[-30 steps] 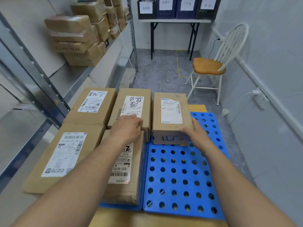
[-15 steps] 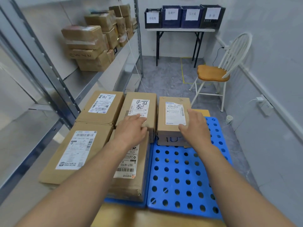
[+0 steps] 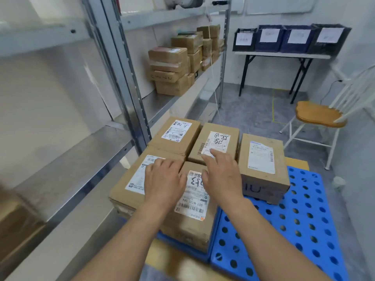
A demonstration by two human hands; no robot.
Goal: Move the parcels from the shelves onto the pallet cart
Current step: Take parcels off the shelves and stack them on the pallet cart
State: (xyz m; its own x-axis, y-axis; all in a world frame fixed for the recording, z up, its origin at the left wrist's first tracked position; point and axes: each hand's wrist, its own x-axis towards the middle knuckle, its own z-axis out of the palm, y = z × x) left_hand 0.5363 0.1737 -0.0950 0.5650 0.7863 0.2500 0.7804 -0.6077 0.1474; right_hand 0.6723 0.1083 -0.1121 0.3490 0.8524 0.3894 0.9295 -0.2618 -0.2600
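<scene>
Several brown cardboard parcels with white labels lie on the blue perforated pallet cart [image 3: 294, 224]. The rightmost parcel [image 3: 261, 171] stands apart from my hands. My left hand [image 3: 162, 179] hovers with relaxed fingers over the near-left parcel [image 3: 129, 185] and the near-middle parcel [image 3: 192, 216]. My right hand [image 3: 221, 173] is spread above the near-middle parcel, fingertips reaching the label of the far-middle parcel [image 3: 217, 142]. Neither hand holds anything. More parcels [image 3: 172, 72] are stacked on the metal shelf [image 3: 162, 102] at the back left.
Metal shelving uprights [image 3: 125, 82] stand close on the left. A white chair with a wooden seat [image 3: 318, 114] is at the right. A folding table [image 3: 282, 55] with dark bins [image 3: 292, 38] stands against the back wall.
My right hand left the rightmost parcel and came left over the middle parcels. My left hand shifted left. The view turned up and left toward the shelves.
</scene>
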